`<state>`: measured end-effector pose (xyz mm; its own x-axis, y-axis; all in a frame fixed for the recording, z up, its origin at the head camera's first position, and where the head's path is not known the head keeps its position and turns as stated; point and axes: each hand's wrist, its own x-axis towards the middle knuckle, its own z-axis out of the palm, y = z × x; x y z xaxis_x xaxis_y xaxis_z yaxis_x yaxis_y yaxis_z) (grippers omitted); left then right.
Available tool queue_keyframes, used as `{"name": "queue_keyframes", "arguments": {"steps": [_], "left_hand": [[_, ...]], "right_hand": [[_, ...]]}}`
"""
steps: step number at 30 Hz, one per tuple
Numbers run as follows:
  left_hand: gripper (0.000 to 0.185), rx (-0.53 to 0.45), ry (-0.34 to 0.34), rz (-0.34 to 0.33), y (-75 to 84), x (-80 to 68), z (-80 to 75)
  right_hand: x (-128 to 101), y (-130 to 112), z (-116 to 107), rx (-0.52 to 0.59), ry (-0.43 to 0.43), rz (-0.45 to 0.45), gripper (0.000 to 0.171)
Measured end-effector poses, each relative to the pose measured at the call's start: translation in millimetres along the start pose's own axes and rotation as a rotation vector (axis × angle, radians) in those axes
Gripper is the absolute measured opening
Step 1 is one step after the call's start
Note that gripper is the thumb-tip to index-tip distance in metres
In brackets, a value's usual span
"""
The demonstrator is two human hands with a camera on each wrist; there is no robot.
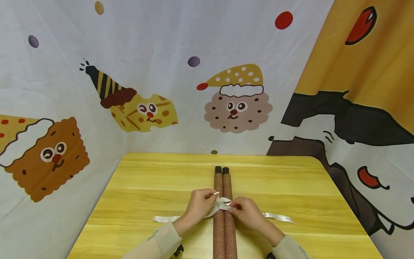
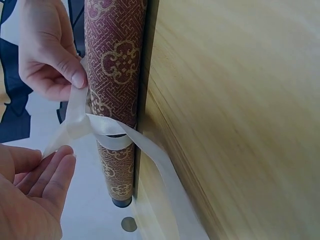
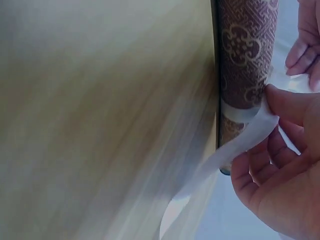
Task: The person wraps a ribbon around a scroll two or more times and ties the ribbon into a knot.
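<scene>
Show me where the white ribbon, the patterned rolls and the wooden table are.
white ribbon (image 1: 278, 217), head view, its flat tail.
patterned rolls (image 1: 223, 180), head view, far ends.
wooden table (image 1: 145, 187), head view, bare top.

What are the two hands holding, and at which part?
Both hands pinch the white ribbon near its crossing on top of the two patterned rolls.

A: Obstacles on the table (image 1: 145, 187)?
B: Two patterned rolls (image 1: 223, 216) are laid side by side down the middle; a white ribbon (image 1: 278, 217) is stretched across them, its ends trailing flat on both sides.
A: Free passage?
B: Bare wood is left well open to left and right of the rolls; a printed cloth backdrop (image 1: 161, 54) closes off the far edge
</scene>
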<state>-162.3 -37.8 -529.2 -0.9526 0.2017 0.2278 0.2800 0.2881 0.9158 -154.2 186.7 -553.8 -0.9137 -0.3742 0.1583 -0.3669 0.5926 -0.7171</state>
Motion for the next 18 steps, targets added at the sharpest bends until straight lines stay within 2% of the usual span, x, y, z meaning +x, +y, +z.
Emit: {"name": "queue_keyframes", "arguments": {"steps": [7, 12, 18], "left_hand": [[0.011, -0.016, 0.002, -0.006, -1.0, -1.1, -3.0], [0.011, -0.008, 0.006, -0.011, -0.9, -2.1, -4.5], [0.012, -0.003, 0.007, -0.019, 0.1, -3.1, -5.1]], "right_hand": [[-4.2, 1.8, -15.3, -0.085, -0.035, -0.005, 0.01], [-6.3, 1.7, -23.5, -0.083, -0.08, 0.039, 0.016], [-8.0, 2.8, -25.9, -0.112, -0.032, 0.094, 0.02]]}}
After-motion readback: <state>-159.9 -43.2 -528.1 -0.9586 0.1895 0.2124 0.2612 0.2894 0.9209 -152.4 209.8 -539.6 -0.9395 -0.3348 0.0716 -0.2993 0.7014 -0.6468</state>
